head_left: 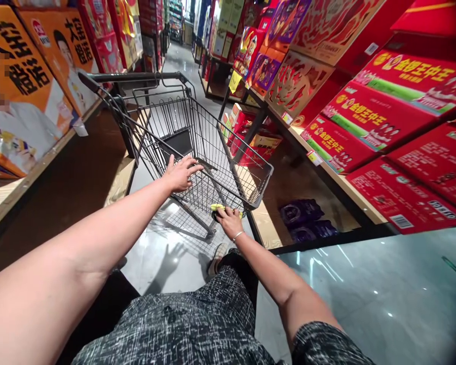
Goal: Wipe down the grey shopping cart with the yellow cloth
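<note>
A dark wire shopping cart (203,126) stands at an angle in front of me, its handle toward the far left. My left hand (181,174) is over the cart's near side by the top rail, fingers stretched and apart, holding nothing. I cannot tell whether it touches the rail. My right hand (231,222) presses a yellow cloth (217,207) at the near lower corner of the cart. Its fingers curl over the cloth, hiding much of it.
Orange cartons (21,86) fill the left shelf. Red boxes (359,119) are stacked on the right shelf, with purple packages (307,220) on its lower level. Shiny grey tiled floor (395,294) runs around the shelf end and down the aisle.
</note>
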`<action>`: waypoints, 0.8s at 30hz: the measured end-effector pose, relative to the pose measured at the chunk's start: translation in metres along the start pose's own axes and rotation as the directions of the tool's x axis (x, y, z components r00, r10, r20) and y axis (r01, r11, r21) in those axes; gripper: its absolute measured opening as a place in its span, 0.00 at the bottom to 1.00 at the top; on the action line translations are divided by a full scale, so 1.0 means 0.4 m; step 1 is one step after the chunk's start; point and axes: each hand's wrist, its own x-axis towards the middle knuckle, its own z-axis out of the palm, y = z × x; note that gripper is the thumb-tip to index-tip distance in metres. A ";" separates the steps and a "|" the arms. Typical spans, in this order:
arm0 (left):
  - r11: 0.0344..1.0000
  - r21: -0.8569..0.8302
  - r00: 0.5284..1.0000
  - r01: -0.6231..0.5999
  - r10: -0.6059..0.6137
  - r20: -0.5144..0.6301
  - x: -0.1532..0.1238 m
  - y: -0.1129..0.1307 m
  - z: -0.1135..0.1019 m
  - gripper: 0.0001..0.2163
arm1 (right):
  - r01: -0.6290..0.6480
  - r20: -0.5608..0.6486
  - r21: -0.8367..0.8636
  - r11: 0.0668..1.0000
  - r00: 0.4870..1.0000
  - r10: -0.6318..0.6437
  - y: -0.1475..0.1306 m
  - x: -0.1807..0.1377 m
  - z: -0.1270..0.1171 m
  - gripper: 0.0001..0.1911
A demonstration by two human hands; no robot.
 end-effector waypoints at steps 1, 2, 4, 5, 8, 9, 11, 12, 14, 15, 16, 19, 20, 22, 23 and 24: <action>1.000 -0.002 1.000 -0.002 0.002 -0.004 -0.002 -0.002 -0.002 0.31 | -0.027 -0.067 -0.004 1.000 0.997 0.027 0.015 -0.015 -0.038 0.22; 1.000 -0.006 1.000 -0.005 0.005 -0.007 -0.005 -0.004 -0.003 0.31 | -0.064 -0.140 -0.004 0.998 0.988 0.063 0.029 -0.030 -0.072 0.23; 1.000 -0.019 1.000 -0.009 0.009 -0.009 -0.010 -0.012 -0.002 0.31 | -0.141 -0.256 0.015 0.990 0.956 0.140 0.044 -0.059 -0.121 0.25; 1.000 -0.028 1.000 -0.010 0.010 -0.008 -0.012 -0.016 -0.002 0.31 | -0.166 -0.286 0.030 0.986 0.943 0.168 0.045 -0.071 -0.130 0.25; 0.999 -0.046 1.000 -0.012 0.012 -0.011 -0.020 -0.027 0.000 0.30 | -0.164 -0.248 0.063 0.984 0.953 0.175 0.017 -0.090 -0.087 0.25; 0.999 -0.048 1.000 -0.013 0.013 -0.011 -0.023 -0.030 0.000 0.30 | -0.146 -0.210 0.067 0.987 0.965 0.157 0.000 -0.091 -0.054 0.24; 0.999 -0.048 1.000 -0.015 0.015 -0.008 -0.030 -0.033 -0.003 0.30 | -0.109 -0.146 0.068 0.992 0.982 0.118 -0.039 -0.090 0.020 0.22; 0.999 -0.048 1.000 -0.015 0.014 -0.005 -0.033 -0.034 -0.005 0.30 | -0.095 -0.127 0.067 0.993 0.987 0.103 -0.060 -0.088 0.054 0.20; 0.999 -0.052 1.000 -0.012 0.011 -0.003 -0.039 -0.038 -0.011 0.29 | -0.075 -0.109 0.069 0.995 0.991 0.082 -0.100 -0.084 0.104 0.16; 0.998 -0.055 1.000 -0.011 0.010 -0.003 -0.041 -0.042 -0.014 0.29 | -0.067 -0.106 0.071 0.995 0.992 0.075 -0.118 -0.082 0.115 0.13; 0.998 -0.060 1.000 -0.009 0.008 -0.004 -0.044 -0.047 -0.016 0.29 | -0.058 -0.104 0.072 0.996 0.992 0.065 -0.134 -0.080 0.116 0.11; 0.998 -0.070 1.000 0.004 -0.006 -0.018 -0.051 -0.061 -0.020 0.28 | -0.013 -0.130 0.077 0.997 0.991 0.023 -0.170 -0.067 0.052 0.13; 0.998 -0.066 0.999 0.020 -0.022 -0.024 -0.054 -0.062 -0.020 0.27 | 0.003 -0.166 0.083 0.997 0.986 0.010 -0.177 -0.060 0.011 0.15; 0.996 -0.041 0.996 0.076 -0.077 -0.033 -0.063 -0.052 -0.020 0.27 | 0.017 -0.281 0.104 0.994 0.960 0.013 -0.185 -0.041 -0.090 0.21; 0.995 -0.020 0.994 0.098 -0.099 -0.038 -0.069 -0.041 -0.020 0.28 | 0.003 -0.351 0.121 0.993 0.936 0.040 -0.188 -0.031 -0.143 0.23; 0.995 0.004 0.994 0.100 -0.100 -0.046 -0.076 -0.026 -0.018 0.29 | -0.028 -0.394 0.139 0.990 0.915 0.081 -0.190 -0.021 -0.195 0.24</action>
